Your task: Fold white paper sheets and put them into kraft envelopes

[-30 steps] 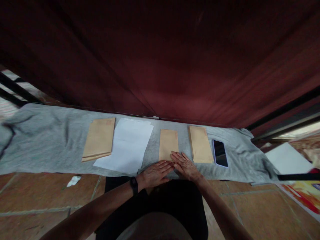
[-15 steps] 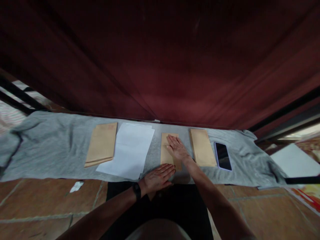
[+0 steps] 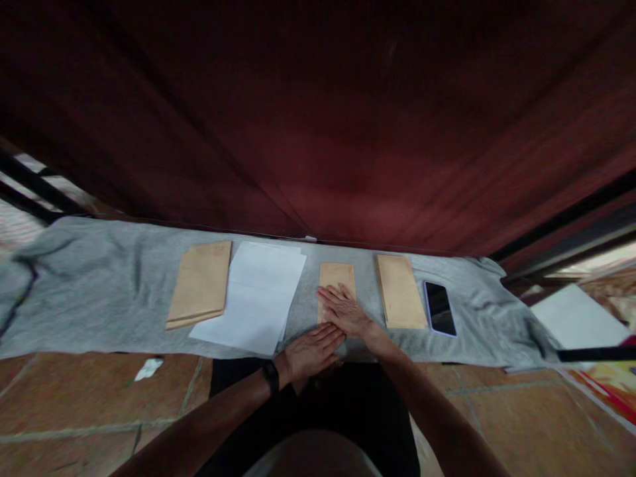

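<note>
Right fingers (image 3: 328,295) lie across the centre envelope (image 3: 338,273); contents hidden.

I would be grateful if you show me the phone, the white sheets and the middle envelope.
Phone (image 3: 440,309): head view, middle of its screen.
White sheets (image 3: 255,293): head view, middle of the top sheet.
Middle envelope (image 3: 334,273): head view, its uncovered far end.

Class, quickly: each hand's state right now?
Left hand: open, flat over the near end of the middle envelope.
Right hand: open, flat on that envelope.
</note>
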Tool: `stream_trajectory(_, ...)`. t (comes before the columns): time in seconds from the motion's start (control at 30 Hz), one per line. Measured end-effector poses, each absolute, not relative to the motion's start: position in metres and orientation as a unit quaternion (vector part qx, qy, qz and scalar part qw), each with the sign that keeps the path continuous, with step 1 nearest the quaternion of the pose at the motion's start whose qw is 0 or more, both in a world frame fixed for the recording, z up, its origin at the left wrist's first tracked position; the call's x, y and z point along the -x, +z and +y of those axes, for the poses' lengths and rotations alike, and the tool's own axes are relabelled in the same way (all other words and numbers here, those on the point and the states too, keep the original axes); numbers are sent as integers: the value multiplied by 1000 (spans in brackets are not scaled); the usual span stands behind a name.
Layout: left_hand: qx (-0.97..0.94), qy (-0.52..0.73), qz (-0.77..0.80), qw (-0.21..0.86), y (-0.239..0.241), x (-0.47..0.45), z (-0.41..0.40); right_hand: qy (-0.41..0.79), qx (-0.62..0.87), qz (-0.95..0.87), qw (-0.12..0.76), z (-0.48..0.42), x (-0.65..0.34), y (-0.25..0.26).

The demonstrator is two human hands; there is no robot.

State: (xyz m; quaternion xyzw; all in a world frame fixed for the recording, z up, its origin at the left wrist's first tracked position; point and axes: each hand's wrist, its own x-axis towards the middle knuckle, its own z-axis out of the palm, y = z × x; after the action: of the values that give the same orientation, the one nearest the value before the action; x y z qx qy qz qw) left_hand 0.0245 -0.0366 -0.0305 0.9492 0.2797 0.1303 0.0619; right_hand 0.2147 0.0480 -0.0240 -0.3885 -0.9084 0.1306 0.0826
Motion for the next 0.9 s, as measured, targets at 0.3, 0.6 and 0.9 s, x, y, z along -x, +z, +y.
stream_trajectory(0.3, -948, 116, 295, 34, -34, -22, -40, 201, 366, -906, 61, 14, -226, -16)
stream_trajectory(0.6, -940, 146, 307, 25, -40, -19, -44, 161, 400, -894, 117, -29, -234, -21)
stream_trajectory(0.9, -927, 172, 334, -6, -30, -7, -51, 26, 504, -850, 154, -76, -243, -35)
